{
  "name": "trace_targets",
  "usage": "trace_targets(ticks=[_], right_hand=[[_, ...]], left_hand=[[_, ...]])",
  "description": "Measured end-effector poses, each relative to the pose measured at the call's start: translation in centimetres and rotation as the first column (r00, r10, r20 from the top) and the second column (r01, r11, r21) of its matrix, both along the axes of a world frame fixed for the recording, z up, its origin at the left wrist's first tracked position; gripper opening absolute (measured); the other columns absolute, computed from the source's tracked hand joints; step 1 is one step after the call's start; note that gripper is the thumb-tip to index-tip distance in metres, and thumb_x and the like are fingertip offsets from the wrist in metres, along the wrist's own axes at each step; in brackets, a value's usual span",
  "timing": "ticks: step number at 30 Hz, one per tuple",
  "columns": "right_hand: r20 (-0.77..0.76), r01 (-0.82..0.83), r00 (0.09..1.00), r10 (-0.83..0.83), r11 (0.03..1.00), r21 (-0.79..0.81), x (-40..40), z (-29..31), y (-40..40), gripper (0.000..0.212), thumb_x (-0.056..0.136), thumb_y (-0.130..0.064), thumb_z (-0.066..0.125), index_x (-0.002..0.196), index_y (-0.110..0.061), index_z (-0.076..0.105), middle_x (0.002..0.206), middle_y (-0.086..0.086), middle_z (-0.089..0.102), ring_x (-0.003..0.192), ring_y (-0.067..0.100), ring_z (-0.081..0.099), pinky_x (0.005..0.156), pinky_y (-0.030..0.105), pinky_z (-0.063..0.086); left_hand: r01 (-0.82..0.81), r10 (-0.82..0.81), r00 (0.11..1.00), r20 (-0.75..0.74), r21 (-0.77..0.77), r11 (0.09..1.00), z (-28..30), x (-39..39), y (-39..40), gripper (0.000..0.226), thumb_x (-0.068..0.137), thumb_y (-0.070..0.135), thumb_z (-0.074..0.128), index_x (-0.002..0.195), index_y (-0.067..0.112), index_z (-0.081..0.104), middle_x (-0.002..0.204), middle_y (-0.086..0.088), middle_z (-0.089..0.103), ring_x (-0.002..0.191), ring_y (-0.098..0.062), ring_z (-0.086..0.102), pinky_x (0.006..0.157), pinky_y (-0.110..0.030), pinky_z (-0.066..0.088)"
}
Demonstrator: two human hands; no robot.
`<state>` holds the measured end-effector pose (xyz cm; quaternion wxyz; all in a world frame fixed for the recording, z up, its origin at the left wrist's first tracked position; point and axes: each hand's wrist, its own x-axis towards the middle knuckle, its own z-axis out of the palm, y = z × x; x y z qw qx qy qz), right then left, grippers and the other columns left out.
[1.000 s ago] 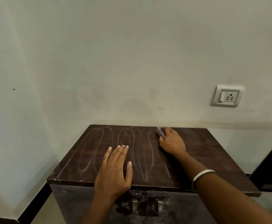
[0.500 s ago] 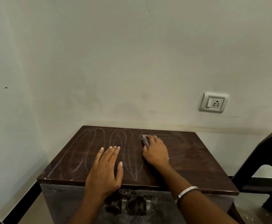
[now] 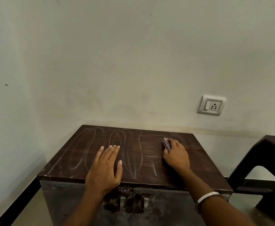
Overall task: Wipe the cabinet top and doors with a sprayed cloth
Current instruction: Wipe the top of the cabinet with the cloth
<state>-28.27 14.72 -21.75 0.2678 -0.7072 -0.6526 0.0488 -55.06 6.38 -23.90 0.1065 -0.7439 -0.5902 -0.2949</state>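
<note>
A low cabinet with a dark brown top (image 3: 78, 154) stands against the wall; looping pale wipe streaks cover its left and middle. My right hand (image 3: 176, 156) presses a small checked cloth (image 3: 166, 143) onto the right half of the top, fingers curled over it, so most of the cloth is hidden. My left hand (image 3: 105, 167) lies flat on the top near the front edge, fingers straight. Below the front edge, two smudged dark doors (image 3: 166, 207) with metal handles (image 3: 122, 202) show between my forearms.
The cabinet sits in a corner, walls behind and to the left. A white switch and socket plate (image 3: 211, 105) is on the back wall at the right. A dark plastic stool (image 3: 270, 154) stands right of the cabinet. A black skirting (image 3: 19, 204) runs along the floor at the left.
My right hand has slid the cloth rightward across the top, away from the streaked middle, leaving fresh horizontal marks. The left hand stays flat in place. The view has shifted slightly.
</note>
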Motion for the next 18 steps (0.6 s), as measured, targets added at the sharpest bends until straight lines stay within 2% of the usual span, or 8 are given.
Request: trace_targets(ticks=[3, 8, 12, 15, 18], right_hand=[[0.018, -0.033, 0.999, 0.033, 0.999, -0.005, -2.4, -0.3, -0.9, 0.054, 0.095, -0.035, 0.045, 0.146, -0.022, 0.036, 0.152, 0.005, 0.038, 0.139, 0.022, 0.036, 0.116, 0.041, 0.029], [0.037, -0.185, 0.982, 0.184, 0.982, 0.022, -7.8, -1.2, -2.9, 0.056, 0.095, -0.038, 0.043, 0.149, -0.026, 0.032, 0.157, 0.003, 0.032, 0.144, 0.020, 0.027, 0.119, 0.037, 0.020], [0.035, -0.226, 0.973, 0.226, 0.974, -0.014, -7.1, -1.3, -3.4, 0.057, 0.095, -0.040, 0.042, 0.150, -0.028, 0.030, 0.158, 0.002, 0.030, 0.145, 0.020, 0.025, 0.119, 0.038, 0.020], [0.049, -0.175, 0.983, 0.175, 0.985, -0.012, -3.9, -1.1, -3.7, 0.056, 0.096, -0.041, 0.044, 0.149, -0.028, 0.032, 0.156, 0.001, 0.033, 0.143, 0.019, 0.030, 0.117, 0.037, 0.023], [0.029, -0.045, 0.999, 0.045, 0.999, 0.008, 0.1, -0.7, -4.1, 0.055, 0.095, -0.039, 0.047, 0.148, -0.027, 0.035, 0.154, 0.002, 0.037, 0.140, 0.019, 0.035, 0.115, 0.036, 0.027]], left_hand=[[-0.001, 0.001, 1.000, -0.009, -0.006, 1.000, 0.0, 0.1, 0.0, 0.062, 0.092, 0.044, 0.024, 0.144, 0.013, 0.040, 0.145, -0.003, 0.047, 0.138, -0.012, 0.036, 0.120, -0.038, 0.015], [-0.006, 0.006, 1.000, -0.011, -0.004, 1.000, 0.2, 0.1, -0.1, 0.061, 0.092, 0.042, 0.026, 0.142, 0.011, 0.043, 0.143, -0.005, 0.049, 0.137, -0.014, 0.039, 0.119, -0.040, 0.019], [-0.010, 0.010, 1.000, -0.014, -0.008, 1.000, 0.3, 0.0, -0.1, 0.062, 0.092, 0.043, 0.026, 0.142, 0.011, 0.042, 0.144, -0.004, 0.049, 0.137, -0.013, 0.038, 0.119, -0.038, 0.016], [-0.007, 0.006, 1.000, -0.006, -0.010, 1.000, 0.3, 0.0, -0.1, 0.063, 0.092, 0.043, 0.024, 0.143, 0.011, 0.042, 0.144, -0.004, 0.048, 0.137, -0.014, 0.037, 0.119, -0.037, 0.014], [-0.009, 0.009, 1.000, -0.005, -0.011, 1.000, 0.2, 0.0, -0.1, 0.063, 0.092, 0.044, 0.023, 0.144, 0.011, 0.040, 0.146, -0.004, 0.046, 0.138, -0.013, 0.036, 0.120, -0.037, 0.014]])
